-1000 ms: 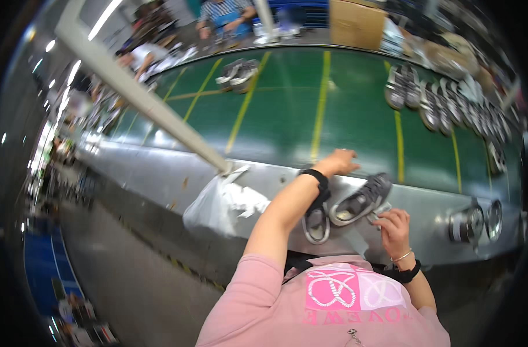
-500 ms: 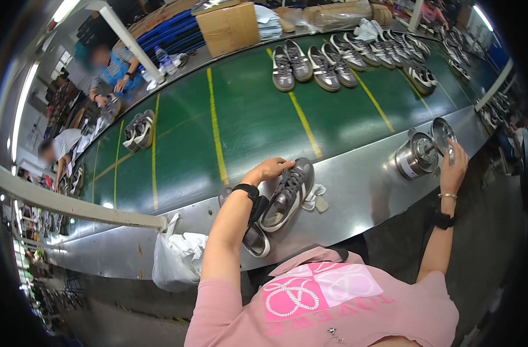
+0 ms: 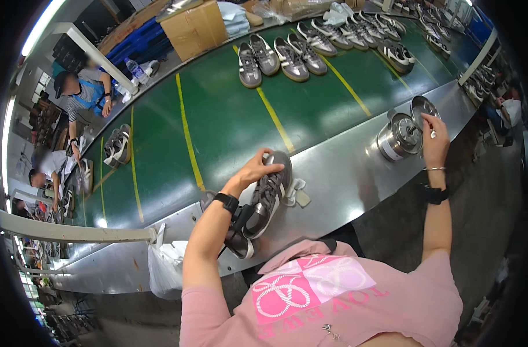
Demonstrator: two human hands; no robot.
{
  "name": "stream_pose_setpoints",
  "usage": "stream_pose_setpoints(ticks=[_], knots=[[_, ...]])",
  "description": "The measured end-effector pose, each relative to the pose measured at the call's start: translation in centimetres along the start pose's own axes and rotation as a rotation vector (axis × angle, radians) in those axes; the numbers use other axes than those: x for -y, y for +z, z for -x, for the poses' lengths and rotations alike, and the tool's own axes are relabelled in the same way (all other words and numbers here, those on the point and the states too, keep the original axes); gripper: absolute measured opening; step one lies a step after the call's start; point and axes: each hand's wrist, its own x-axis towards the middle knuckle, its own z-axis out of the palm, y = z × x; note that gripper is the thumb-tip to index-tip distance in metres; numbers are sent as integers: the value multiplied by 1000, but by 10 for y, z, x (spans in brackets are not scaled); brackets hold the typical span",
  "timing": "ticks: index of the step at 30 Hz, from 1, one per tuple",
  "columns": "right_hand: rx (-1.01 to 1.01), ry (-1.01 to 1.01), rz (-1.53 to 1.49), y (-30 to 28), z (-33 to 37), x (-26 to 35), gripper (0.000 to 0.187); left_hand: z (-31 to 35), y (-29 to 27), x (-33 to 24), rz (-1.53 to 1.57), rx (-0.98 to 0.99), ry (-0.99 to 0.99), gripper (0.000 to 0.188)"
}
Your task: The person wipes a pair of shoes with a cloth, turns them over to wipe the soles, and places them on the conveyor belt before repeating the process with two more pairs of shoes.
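My left hand (image 3: pixel 257 171) grips the toe end of a grey sneaker (image 3: pixel 268 199) with white stripes, its thumb over the top and its fingers along the far side. The sneaker lies on the metal ledge, laces up. Partly hidden under my left forearm is a second grey sneaker (image 3: pixel 239 245). To the right, my right hand (image 3: pixel 436 139) is closed at the lower edge of a round metal lid (image 3: pixel 424 107), which stands open beside a steel canister (image 3: pixel 396 143) with a central stem. A small pale part shows beneath its fingers.
A white cloth (image 3: pixel 293 192) and a small beige block (image 3: pixel 303 199) lie beside the sneaker. A white plastic bag (image 3: pixel 170 266) hangs at the ledge's left. Several sneakers (image 3: pixel 290 60) stand on the green belt (image 3: pixel 218 124). Two people work at the far left.
The view has shifted, so most things sit further left. My left thumb has come over the sneaker's toe. My right hand stays by the lid. A person at far left reaches toward a shoe.
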Motion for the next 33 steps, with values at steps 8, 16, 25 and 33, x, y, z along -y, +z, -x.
stream_pose_setpoints(ticks=[8,16,25,33], knots=[[575,-136,-473,86,136,96,30,65,-2,-49,189,-421,331,74],[712,-289,-423,150,192,174,34,79,-15,-45,60,-1052,582,66],[518,-278,-724,173,194,208,20,78,-10,-43,24,-1211,592,66],[810,-626,-333,211,234,268,11,72,14,-57,-224,-1206,638,64]])
